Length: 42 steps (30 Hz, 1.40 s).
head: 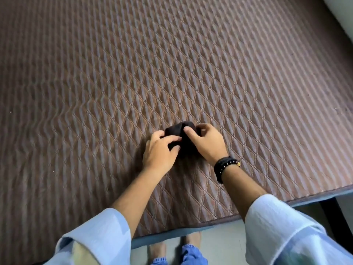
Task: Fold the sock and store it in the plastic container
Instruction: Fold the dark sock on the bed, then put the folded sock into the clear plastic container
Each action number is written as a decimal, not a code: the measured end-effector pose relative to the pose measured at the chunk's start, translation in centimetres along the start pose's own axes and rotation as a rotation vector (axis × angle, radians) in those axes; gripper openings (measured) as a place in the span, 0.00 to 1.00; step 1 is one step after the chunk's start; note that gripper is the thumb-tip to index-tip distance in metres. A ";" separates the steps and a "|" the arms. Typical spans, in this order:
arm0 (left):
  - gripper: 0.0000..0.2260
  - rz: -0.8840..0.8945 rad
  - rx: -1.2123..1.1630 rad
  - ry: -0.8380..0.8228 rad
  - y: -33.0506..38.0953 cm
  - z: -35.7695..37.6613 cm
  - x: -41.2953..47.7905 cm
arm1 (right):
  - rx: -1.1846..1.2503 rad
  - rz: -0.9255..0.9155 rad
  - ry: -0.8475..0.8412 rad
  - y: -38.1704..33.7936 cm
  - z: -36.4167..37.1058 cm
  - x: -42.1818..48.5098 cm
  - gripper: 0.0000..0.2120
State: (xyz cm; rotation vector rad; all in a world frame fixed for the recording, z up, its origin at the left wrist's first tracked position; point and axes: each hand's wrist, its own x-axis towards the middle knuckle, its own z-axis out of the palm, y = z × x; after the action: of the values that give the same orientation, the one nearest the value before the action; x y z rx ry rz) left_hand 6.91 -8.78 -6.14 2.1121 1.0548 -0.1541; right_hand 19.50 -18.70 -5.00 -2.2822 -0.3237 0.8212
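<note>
A wide brown quilted mattress (pixel 210 73) fills the room in front of the person. Near its front edge both hands work together: the left hand (pixel 160 152) and right hand (pixel 206 142) each curl their fingers onto a small bunched dark sock (pixel 179 129) lying on the quilting.

Dark sock (pixel 178 131) bunched into small wad on quilted mat (partly hidden by fingers).

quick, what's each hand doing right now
Left hand: fingers closed on the dark sock, on the quilted mat.
Right hand: fingers closed on the same sock.
</note>
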 end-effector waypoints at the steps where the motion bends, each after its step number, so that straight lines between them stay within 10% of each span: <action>1: 0.15 0.011 -0.061 0.010 0.3 0.1 0.1 | -0.052 -0.008 -0.048 0.0 -0.2 0.7 0.21; 5: 0.24 -0.291 -0.577 0.139 1.2 0.1 -0.1 | 0.319 0.119 -0.157 1.5 -1.0 1.3 0.06; 9: 0.22 -0.527 -0.937 -0.229 4.4 -0.7 -1.3 | 0.790 0.220 -0.157 2.4 -2.8 -1.9 0.05; 15: 0.10 -0.488 -1.143 -0.470 11.7 -0.8 -5.1 | 0.855 0.115 -0.087 2.9 -10.5 -9.5 0.06; 21: 0.11 0.034 -0.785 -0.622 23.5 -1.8 -13.9 | 0.743 0.148 0.164 2.7 -23.7 -21.6 0.19; 26: 0.08 0.367 -0.617 -0.831 33.6 -1.8 -26.7 | 0.645 0.107 0.460 3.5 -34.2 -37.2 0.09; 34: 0.08 0.549 -0.361 -1.194 45.6 2.9 -48.6 | 0.764 0.328 0.888 10.2 -43.1 -61.8 0.06; 42: 0.06 0.671 -0.212 -1.163 48.7 10.5 -66.8 | 0.908 0.463 1.099 18.8 -45.0 -77.9 0.06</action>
State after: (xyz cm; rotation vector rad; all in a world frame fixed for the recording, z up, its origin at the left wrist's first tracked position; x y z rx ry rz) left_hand 1.05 -76.54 41.93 1.6155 -0.3060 -0.7679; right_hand -11.71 -89.61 44.46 -1.5845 0.9105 -0.1942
